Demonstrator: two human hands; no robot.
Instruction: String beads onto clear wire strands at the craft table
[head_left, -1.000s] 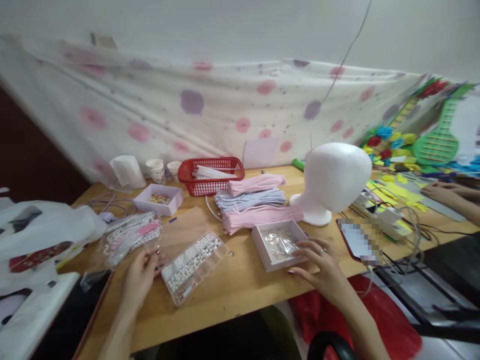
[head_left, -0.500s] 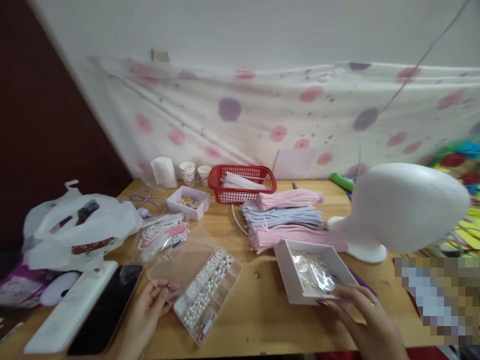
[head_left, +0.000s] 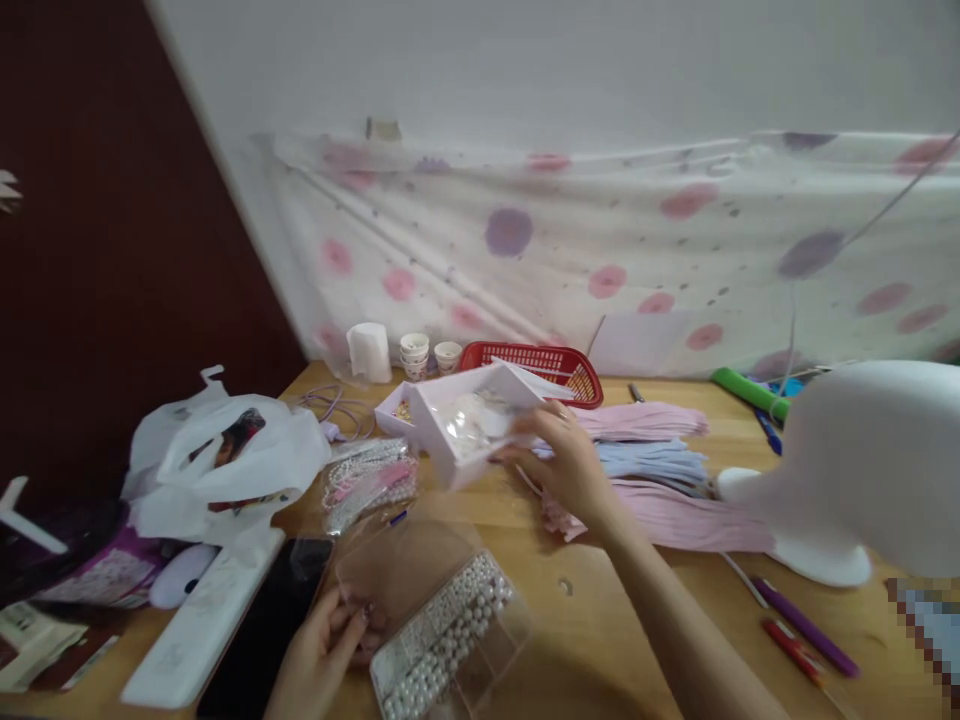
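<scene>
My right hand (head_left: 559,455) grips the near right side of a white box (head_left: 442,440), which is tilted and lifted above the table. Inside the box lie clear plastic bags (head_left: 472,420) with small pale pieces, blurred by motion. My left hand (head_left: 337,630) pinches the raised clear lid of a compartmented bead case (head_left: 480,660). White pearl beads (head_left: 442,640) of several sizes fill part of that case. Just behind the lifted box, a small white box (head_left: 391,410) with colourful bits is partly covered. Packs of bead strings (head_left: 371,480) lie beyond the lid.
A red basket (head_left: 592,385), paper cups (head_left: 415,350) and a white plastic bag (head_left: 225,450) stand around. Pink bundles (head_left: 690,510) and blue bundles (head_left: 652,460) of fuzzy stems lie by a white mannequin head (head_left: 877,450). A black phone (head_left: 262,620) and a purple pen (head_left: 810,630) are nearer.
My right hand has lifted the white box off the table and carried it left and away, towards the red basket. My left hand stays at the case lid. The view has shifted left.
</scene>
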